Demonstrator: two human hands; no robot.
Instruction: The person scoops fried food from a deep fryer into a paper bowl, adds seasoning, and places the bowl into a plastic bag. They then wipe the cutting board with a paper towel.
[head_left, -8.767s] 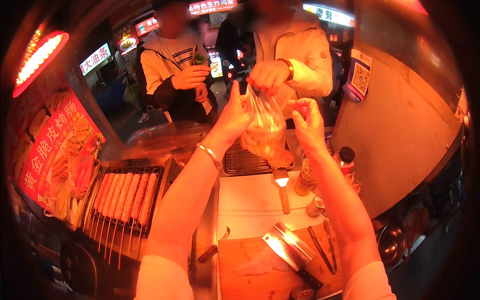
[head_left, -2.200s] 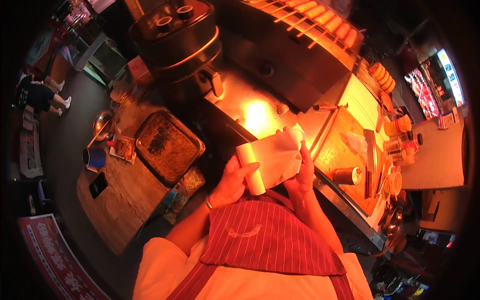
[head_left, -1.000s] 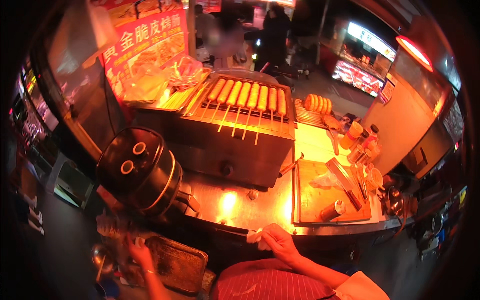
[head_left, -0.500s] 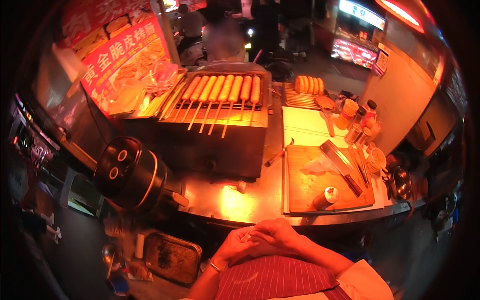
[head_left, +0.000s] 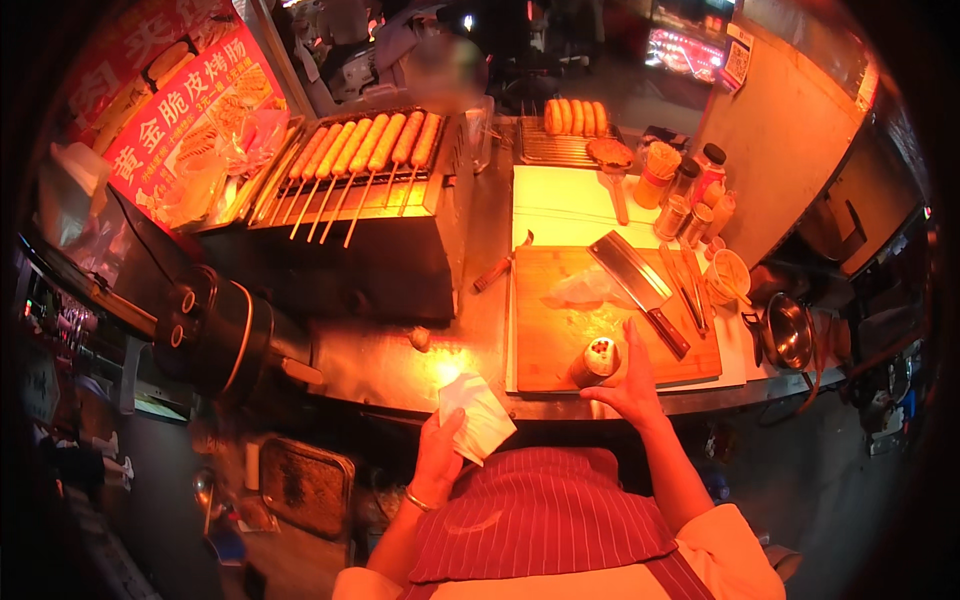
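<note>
My left hand point(head_left: 440, 452) holds a flat white paper bag point(head_left: 474, 418) by its left edge, in front of the counter's near edge. My right hand point(head_left: 632, 385) is open, thumb and fingers spread beside a short cylindrical container point(head_left: 597, 360) with a pale top marked by dark red spots. I cannot tell whether the hand touches it. That container stands tilted in the picture on the near left part of a wooden cutting board point(head_left: 545, 300). Farther back on the board lie a cleaver point(head_left: 632, 272) and a crumpled clear plastic sheet point(head_left: 588, 288).
Sausages on sticks point(head_left: 370, 145) line a grill point(head_left: 440, 180) at the left. A black air-fryer-like appliance point(head_left: 215, 335) stands nearer. Behind the board are a rack with pale rolls point(head_left: 575, 117), a spatula point(head_left: 618, 195) and seasoning bottles point(head_left: 710, 175). A metal bowl point(head_left: 788, 332) sits right.
My hands were together at the apron and are now apart. The left has the white paper bag in plain sight; the right has reached forward to the container. The view has shifted.
</note>
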